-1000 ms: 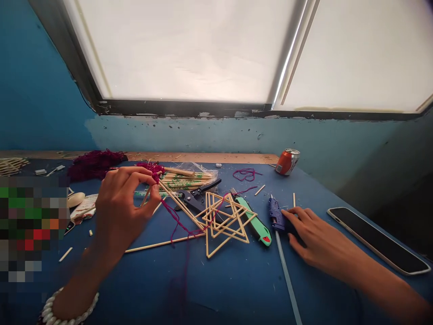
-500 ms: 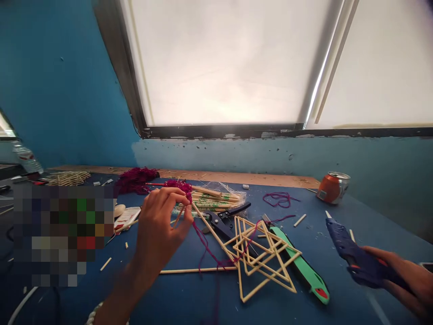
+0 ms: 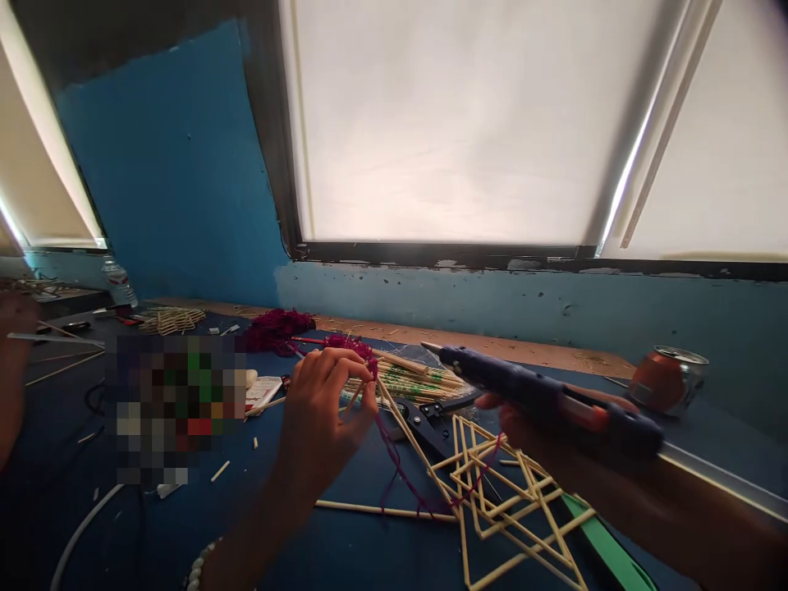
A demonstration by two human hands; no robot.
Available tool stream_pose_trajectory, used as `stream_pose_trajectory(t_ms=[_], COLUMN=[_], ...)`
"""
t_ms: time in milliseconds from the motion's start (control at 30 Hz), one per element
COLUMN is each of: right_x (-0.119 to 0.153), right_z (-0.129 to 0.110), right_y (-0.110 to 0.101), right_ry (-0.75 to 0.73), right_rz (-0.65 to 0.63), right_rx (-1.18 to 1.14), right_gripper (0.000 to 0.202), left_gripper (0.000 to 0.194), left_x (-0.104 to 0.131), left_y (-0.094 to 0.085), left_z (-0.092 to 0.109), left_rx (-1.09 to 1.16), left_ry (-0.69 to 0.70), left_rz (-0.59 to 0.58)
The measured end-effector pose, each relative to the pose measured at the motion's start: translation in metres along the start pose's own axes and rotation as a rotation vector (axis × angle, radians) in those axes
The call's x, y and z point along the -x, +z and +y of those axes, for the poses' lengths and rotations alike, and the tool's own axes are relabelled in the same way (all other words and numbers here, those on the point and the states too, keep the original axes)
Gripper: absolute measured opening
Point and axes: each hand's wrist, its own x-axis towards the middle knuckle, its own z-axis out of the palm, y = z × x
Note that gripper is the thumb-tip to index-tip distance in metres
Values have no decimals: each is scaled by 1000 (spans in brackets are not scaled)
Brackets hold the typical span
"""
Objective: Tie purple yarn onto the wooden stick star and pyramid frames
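Note:
My left hand [image 3: 329, 410] pinches a corner of a wooden stick frame, where purple yarn [image 3: 373, 369] is wound around the sticks. From there a loose strand trails down across the sticks. The rest of the star-shaped stick frame [image 3: 468, 480] extends to the right over the table. A dark blue glue gun [image 3: 542, 394] is in my right hand [image 3: 523, 431], raised above the frame, its nozzle pointing left toward the pinched corner but apart from it. Below my right arm lies a green-handled tool [image 3: 609, 542], partly covered.
Dark-handled cutters [image 3: 424, 423] and a bagged bundle of sticks [image 3: 431, 382] lie behind the frame. An orange can [image 3: 668, 379] stands at right. A purple yarn pile [image 3: 277, 328], more sticks [image 3: 169, 319] and a bottle [image 3: 120, 285] are farther left. Another person's arm [image 3: 12, 369] shows at the left edge.
My right hand has brought the glue gun up and left, from the table's right side to near the wound corner. My left hand keeps its pinch. The view has swung left.

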Motion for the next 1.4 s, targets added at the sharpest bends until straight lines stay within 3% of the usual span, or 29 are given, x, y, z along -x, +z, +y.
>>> stream_pose_trajectory(t_ms=[233, 533, 700, 900, 1400], right_x=[-45, -52, -42, -40, -46], right_z=[-30, -33, -34, -38, -33], right_y=[15, 69, 83, 89, 100], right_ry=[97, 515, 513, 454, 547], right_rz=[-300, -216, -170, -202, -165], right_rx=[-133, -404, -481, -627, -580], right_gripper=[35, 36, 31, 23, 42], left_gripper=[7, 6, 5, 6, 11], left_x=[2, 3, 4, 3, 7], left_y=[3, 5, 6, 6, -1], left_z=[0, 5, 6, 6, 9], left_rx=[37, 10, 6, 62, 89], left_ry=[-20, -20, -29, -61, -38], left_rz=[27, 65, 54, 36, 21])
